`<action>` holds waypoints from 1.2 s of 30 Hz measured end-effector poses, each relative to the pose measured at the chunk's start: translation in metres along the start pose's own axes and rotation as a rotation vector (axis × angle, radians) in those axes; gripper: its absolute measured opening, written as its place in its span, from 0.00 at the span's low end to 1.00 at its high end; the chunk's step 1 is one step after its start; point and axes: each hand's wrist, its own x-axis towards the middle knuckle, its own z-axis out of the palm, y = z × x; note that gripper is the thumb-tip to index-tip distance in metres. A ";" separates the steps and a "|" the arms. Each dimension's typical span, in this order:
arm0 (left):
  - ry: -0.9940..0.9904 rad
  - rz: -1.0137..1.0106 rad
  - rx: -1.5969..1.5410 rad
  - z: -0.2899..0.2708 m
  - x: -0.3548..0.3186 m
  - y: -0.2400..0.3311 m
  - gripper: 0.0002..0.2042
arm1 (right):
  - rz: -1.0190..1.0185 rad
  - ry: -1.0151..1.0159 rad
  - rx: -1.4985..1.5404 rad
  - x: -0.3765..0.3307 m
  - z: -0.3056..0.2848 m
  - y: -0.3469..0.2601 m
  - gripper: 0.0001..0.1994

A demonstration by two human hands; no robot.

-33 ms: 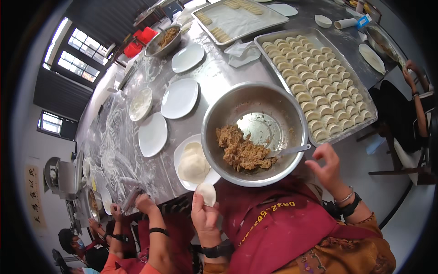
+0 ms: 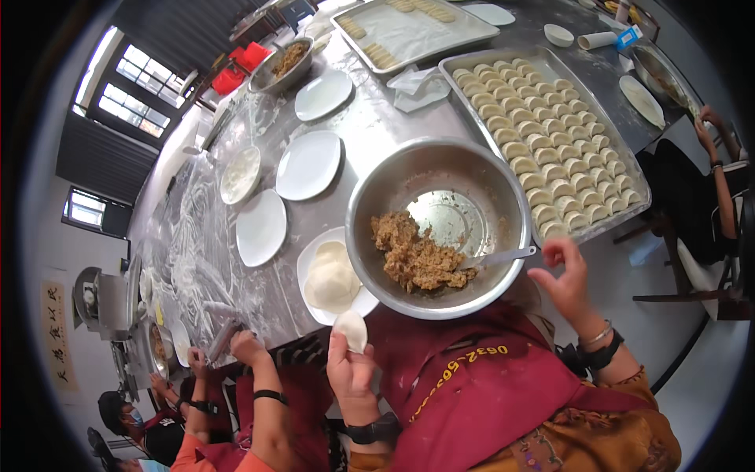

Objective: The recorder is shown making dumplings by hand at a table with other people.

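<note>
Left hand: the person's left hand point(image 2: 352, 374) is closed in a light pinch, thumb and fingers bearing on one wrapper point(image 2: 351, 330) at its lower part.
Wrapper: pale, thin and rounded, tilted up out of the grip, its upper part free; in view it overlaps the near edge of the plate point(image 2: 363, 307), but whether they touch cannot be told.
Right hand: the person's right hand point(image 2: 565, 279) is raised and bare of any load, half open, fingers curled, with a clear gap between thumb and forefinger.
Spoon: the handle of the spoon point(image 2: 507, 256) ends just beside the right hand, apart from its fingers; the other end lies at the filling point(image 2: 417, 256).
Bowl: a wide steel bowl point(image 2: 440, 169) sits at the table edge between the two hands, filling heaped in its near left part.
Stack: more wrappers point(image 2: 332, 279) lie piled on the plate, just left of the bowl.
Tray: beyond the right hand, a metal tray point(image 2: 550, 64) carries rows of folded dumplings point(image 2: 554, 149).
Co-worker: to the left, a co-worker's hands point(image 2: 248, 346) are at a blurred rod-like tool point(image 2: 223, 340) over the floury table point(image 2: 303, 216).
</note>
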 end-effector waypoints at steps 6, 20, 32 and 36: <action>-0.238 0.070 -0.150 0.018 0.007 -0.005 0.19 | -0.019 -0.343 -0.011 0.028 0.003 -0.011 0.09; -0.373 -0.123 -0.144 0.021 -0.010 -0.013 0.18 | -0.583 -0.685 -0.108 0.079 0.044 -0.049 0.06; -0.367 -0.121 -0.191 0.018 0.005 -0.013 0.18 | -0.027 -0.451 -0.070 0.029 0.025 -0.038 0.05; -0.346 -0.102 -0.196 0.013 0.005 -0.012 0.17 | -0.077 -0.408 -0.011 0.024 0.031 -0.042 0.06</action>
